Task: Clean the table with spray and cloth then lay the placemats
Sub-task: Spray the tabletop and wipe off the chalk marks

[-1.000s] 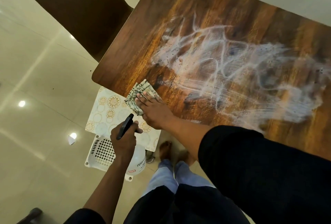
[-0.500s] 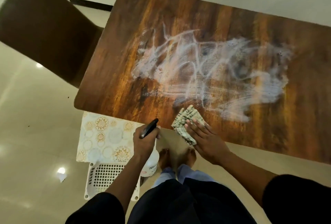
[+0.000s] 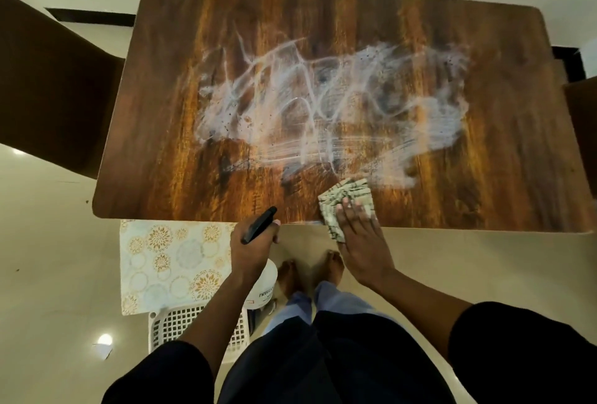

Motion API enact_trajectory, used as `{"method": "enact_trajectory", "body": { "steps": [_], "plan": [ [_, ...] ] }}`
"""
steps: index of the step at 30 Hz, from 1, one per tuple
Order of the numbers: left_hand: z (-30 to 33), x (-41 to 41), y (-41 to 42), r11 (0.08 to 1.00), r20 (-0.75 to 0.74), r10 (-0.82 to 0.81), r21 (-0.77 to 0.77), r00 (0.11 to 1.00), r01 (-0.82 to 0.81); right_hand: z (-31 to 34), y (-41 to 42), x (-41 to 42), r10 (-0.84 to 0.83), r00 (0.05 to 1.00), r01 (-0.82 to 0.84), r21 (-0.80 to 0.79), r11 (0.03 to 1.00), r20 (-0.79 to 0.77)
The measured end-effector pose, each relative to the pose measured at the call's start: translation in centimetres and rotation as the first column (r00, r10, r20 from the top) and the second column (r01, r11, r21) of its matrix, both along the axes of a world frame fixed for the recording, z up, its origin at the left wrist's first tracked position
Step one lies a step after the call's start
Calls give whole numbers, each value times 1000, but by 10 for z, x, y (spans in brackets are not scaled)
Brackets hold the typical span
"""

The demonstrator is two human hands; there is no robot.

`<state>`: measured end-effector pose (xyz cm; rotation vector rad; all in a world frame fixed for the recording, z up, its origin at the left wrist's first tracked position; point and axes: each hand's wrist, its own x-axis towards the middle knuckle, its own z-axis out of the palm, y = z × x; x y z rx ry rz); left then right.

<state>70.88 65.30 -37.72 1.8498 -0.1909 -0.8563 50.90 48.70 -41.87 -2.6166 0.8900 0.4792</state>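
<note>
The dark wooden table (image 3: 181, 145) carries a wide patch of white smeared streaks (image 3: 323, 106) across its middle. My right hand (image 3: 358, 235) presses flat on a folded checked cloth (image 3: 345, 197) at the table's near edge. My left hand (image 3: 252, 245) grips a white spray bottle (image 3: 266, 287) by its black trigger head (image 3: 260, 224), held just off the near edge. A cream placemat (image 3: 168, 261) with gold floral circles lies below the table's near-left corner, on a white basket.
A white lattice basket (image 3: 190, 329) stands on the tiled floor under the placemat. Dark brown chairs flank the table, one at the left (image 3: 55, 80) and one at the right edge (image 3: 581, 119). My bare feet (image 3: 310, 271) stand by the near edge.
My right hand has slid the cloth to the right along the near edge. The view has swung to show the whole table. My left hand keeps its grip on the spray bottle.
</note>
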Motion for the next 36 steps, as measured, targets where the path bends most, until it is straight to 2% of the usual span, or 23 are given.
{"method": "enact_trajectory", "body": {
  "steps": [5, 9, 13, 17, 23, 28, 32, 36],
  "plan": [
    [-3, 3, 23, 1000, 8, 17, -12, 1000, -17, 1, 40, 57, 223, 970, -230, 64, 971, 101],
    [-4, 6, 39, 1000, 15, 29, 2, 999, -29, 0, 58, 102, 413, 902, -422, 59, 904, 126],
    [-5, 8, 41, 999, 31, -19, 28, 999, 18, -4, 55, 106, 481, 868, -490, 54, 870, 122],
    [-3, 6, 27, 996, 20, -93, 13, 995, 93, -9, 34, 71, 529, 840, -533, 1, 846, 119],
    [-1, 0, -1, 982, -25, -182, -48, 983, 181, -1, -2, -15, 380, 924, -378, -37, 925, 54],
    [3, -13, -32, 976, -50, -218, -16, 975, 217, 11, -25, -84, 64, 998, -64, -3, 998, -9],
    [4, -25, -54, 970, -51, -244, -8, 968, 244, 15, -43, -113, -235, 971, 238, 53, 970, -43],
    [9, -42, -74, 955, 0, -293, -59, 956, 292, 16, -45, -100, -366, 930, 368, 88, 926, -37]
  ]
}}
